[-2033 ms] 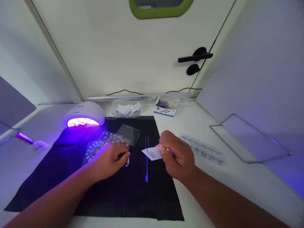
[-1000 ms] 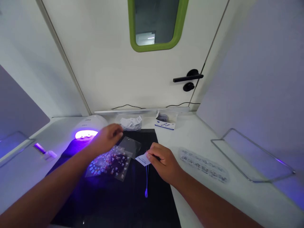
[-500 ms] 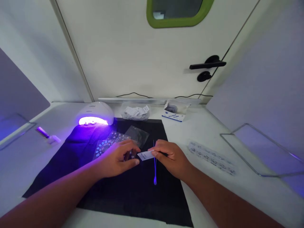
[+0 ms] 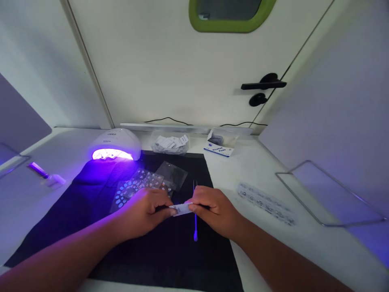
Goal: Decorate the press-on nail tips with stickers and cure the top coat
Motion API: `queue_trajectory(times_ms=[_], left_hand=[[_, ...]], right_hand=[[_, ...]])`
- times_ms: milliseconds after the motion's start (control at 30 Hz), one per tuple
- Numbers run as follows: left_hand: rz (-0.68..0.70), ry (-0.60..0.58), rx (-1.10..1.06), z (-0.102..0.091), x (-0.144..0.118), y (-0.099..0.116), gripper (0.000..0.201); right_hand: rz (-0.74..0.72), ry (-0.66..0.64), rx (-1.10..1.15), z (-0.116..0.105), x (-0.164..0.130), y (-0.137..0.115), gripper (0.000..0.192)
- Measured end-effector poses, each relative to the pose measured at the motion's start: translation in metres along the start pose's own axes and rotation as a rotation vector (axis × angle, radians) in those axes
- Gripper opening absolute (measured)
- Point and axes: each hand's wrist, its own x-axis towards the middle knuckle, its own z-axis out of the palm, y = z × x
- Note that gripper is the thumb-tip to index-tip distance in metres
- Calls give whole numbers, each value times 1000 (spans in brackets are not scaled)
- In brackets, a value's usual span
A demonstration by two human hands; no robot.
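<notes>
Item: small white sachet, flat, papery, faintly printed; centre of the frame, raised just above the black mat. Left hand pinches its left end between thumb and forefinger; right hand pinches the right end the same way. Fingers of both hands are narrow, closed on the sachet, which is stretched between them, a hold that suits tearing or opening it.

Below the right hand: slim tweezers, metallic, thin prongs pointing up the frame, rounded pale tip toward the viewer, lying on the mat.

Left of centre: clear plastic nail-sticker sheets, glossy, dotted with small oval shapes, overlapping, partly under the left hand.

Upper left: domed white curing lamp, smooth shell, mouth glowing violet onto the woven-looking mat.

Upper centre: clear bag of white sachets; beside it an opened white-and-blue box.

Right: embossed clear strip on the pale, matt counter; bent wire frame against the wall.
</notes>
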Motion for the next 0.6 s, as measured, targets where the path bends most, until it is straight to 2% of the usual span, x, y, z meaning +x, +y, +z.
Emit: queue_trajectory(times_ms=[600], left_hand=[[-22,19,25,2,0,3,19]], right_hand=[[-70,-30,-95,-2,0,-4,36]])
